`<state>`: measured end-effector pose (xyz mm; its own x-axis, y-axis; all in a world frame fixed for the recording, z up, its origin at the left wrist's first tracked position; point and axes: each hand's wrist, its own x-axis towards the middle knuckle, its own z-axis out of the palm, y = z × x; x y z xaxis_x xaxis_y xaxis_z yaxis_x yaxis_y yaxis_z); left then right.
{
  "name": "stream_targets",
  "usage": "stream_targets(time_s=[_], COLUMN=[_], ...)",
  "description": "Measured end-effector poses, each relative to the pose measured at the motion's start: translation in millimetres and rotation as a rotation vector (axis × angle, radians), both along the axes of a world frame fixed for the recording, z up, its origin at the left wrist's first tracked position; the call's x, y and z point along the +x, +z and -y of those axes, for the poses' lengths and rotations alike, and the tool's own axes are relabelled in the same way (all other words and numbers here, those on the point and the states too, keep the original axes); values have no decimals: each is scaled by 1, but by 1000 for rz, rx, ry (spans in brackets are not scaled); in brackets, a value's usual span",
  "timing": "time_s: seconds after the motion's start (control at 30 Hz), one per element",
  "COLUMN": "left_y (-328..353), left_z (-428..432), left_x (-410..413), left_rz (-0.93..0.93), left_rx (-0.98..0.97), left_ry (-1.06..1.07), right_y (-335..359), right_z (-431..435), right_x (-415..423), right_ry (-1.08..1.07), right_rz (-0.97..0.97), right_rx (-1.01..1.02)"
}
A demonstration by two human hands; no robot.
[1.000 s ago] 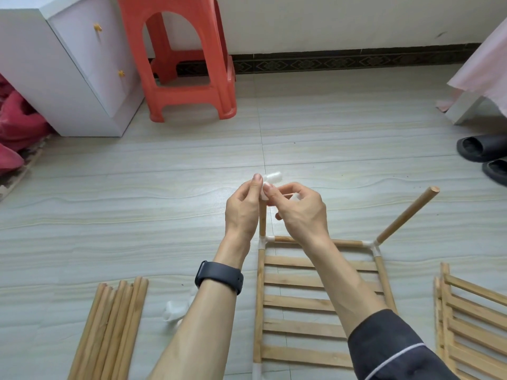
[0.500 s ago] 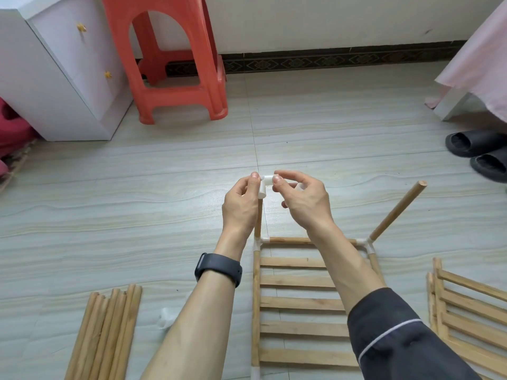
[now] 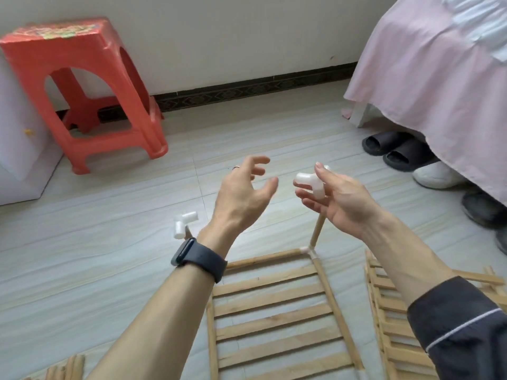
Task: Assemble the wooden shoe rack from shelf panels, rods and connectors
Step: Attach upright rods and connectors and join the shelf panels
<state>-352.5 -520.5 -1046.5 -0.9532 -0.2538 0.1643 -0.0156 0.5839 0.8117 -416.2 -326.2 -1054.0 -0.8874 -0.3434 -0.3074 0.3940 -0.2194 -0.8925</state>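
Fingers [image 3: 306, 200] of the right hand [image 3: 343, 201] are pinched round a white connector [image 3: 308, 182], held just above the upright rod [image 3: 316, 231] at the far right corner of the shelf panel [image 3: 270, 303]. The rod's axis leans slightly right. Just left, the left hand [image 3: 241, 193] is seen spread wide, nothing held.
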Motion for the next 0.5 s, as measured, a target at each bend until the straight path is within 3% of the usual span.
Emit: stream_targets(time_s=[0.1, 0.3, 0.4, 0.5], left_y=[2, -16, -25, -28], left_z=[-53, -80, -79, -71], left_x=[-22, -46, -48, -52], left_rz=[28, 25, 24, 103], left_rx=[-86, -377, -411, -365], left_ry=[-322, -335, -305, -172], right_y=[-5, -20, -26, -38], right_z=[-28, -61, -70, -84], right_x=[-1, -11, -21, -36], right_ry=[11, 52, 8, -152], right_rz=[-8, 24, -52, -297], right_rx=[39, 63, 275, 641])
